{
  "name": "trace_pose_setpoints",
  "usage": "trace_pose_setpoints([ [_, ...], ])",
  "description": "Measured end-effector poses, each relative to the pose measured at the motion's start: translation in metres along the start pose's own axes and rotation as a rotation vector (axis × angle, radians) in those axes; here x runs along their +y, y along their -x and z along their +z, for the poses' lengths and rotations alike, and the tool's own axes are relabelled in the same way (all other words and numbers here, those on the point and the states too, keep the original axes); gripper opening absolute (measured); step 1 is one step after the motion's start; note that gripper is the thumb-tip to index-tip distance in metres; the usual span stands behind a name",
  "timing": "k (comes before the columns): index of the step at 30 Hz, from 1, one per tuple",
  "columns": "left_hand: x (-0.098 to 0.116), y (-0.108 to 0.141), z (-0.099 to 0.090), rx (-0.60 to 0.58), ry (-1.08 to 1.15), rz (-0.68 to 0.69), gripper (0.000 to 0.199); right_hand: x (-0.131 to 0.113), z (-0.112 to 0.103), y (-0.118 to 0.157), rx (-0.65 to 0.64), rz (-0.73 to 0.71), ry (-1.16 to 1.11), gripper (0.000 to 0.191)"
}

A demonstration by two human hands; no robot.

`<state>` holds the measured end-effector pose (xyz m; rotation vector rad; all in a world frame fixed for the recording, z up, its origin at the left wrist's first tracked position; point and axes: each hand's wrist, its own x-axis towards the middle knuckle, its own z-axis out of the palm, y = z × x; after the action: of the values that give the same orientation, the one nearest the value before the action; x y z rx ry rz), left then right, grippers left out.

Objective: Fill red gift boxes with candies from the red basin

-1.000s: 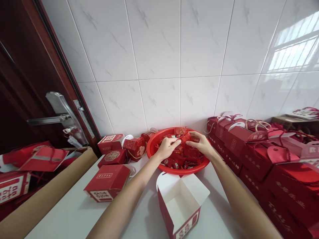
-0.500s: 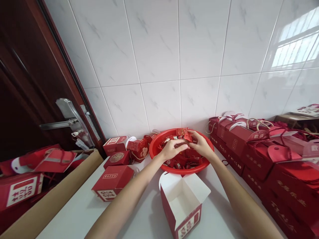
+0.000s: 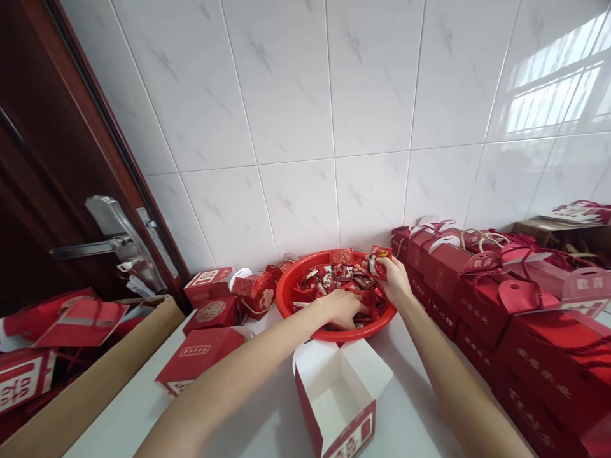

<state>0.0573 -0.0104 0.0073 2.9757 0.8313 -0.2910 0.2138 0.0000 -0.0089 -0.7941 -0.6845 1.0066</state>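
A red plastic basket (image 3: pixel 285 296) holds a heap of small wrapped candies (image 3: pixel 329 280), mostly red with some brown and white. My left hand (image 3: pixel 344 308) reaches down into the near side of this heap. Its fingers are curled, and their tips are hidden among the wrappers, so what they grip does not show. At the basket's right rim, my right hand (image 3: pixel 395 280) is closed on red candy packets (image 3: pixel 379 259), held up above the heap. In front of the basket stands a red gift box (image 3: pixel 309 407) with its white flaps (image 3: pixel 370 366) spread and a bare white inside.
Closed red boxes (image 3: pixel 203 350) stand left of the basket. Stacked red gift boxes (image 3: pixel 482 305) with rope handles line the right side. A cardboard carton (image 3: pixel 109 362) with red boxes is at the left, beside a dark door (image 3: pixel 42 159). Behind is a tiled wall (image 3: pixel 296 127).
My hands were together over the basket and have parted. The left went down into the candies; the right moved right with red packets. The view has shifted slightly right.
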Motion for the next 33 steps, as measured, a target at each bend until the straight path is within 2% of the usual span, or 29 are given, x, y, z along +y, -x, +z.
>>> trace_pose_setpoints([
  [4, 0.014, -0.011, -0.004, -0.077, -0.123, -0.127, 0.029, -0.005, 0.004, 0.006, -0.019, 0.009, 0.006, 0.020],
  [9, 0.015, -0.016, -0.003, -0.074, -0.087, -0.216, 0.021, -0.008, 0.005, 0.009, -0.019, -0.005, 0.016, 0.019],
  [13, 0.007, -0.011, -0.003, -0.101, -0.006, -0.205, 0.026, -0.012, 0.007, 0.012, -0.009, 0.018, -0.004, 0.017],
  [18, 0.004, -0.004, -0.001, -0.096, 0.093, -0.198, 0.046, -0.014, 0.008, 0.015, 0.002, 0.020, -0.003, 0.021],
  [23, 0.002, -0.006, 0.003, -0.092, 0.173, -0.207, 0.032, -0.005, 0.002, 0.011, -0.035, -0.048, 0.074, 0.028],
  [28, -0.017, -0.004, 0.004, -0.010, 0.340, -0.149, 0.015, 0.000, -0.002, 0.008, -0.056, -0.101, 0.126, 0.029],
  [31, -0.032, 0.002, 0.002, 0.161, 0.623, -0.131, 0.011, -0.002, -0.001, 0.010, -0.076, -0.094, 0.113, 0.031],
  [33, -0.040, 0.007, 0.001, 0.291, 0.873, -0.123, 0.016, -0.004, 0.000, 0.012, -0.094, -0.089, 0.099, 0.032],
])
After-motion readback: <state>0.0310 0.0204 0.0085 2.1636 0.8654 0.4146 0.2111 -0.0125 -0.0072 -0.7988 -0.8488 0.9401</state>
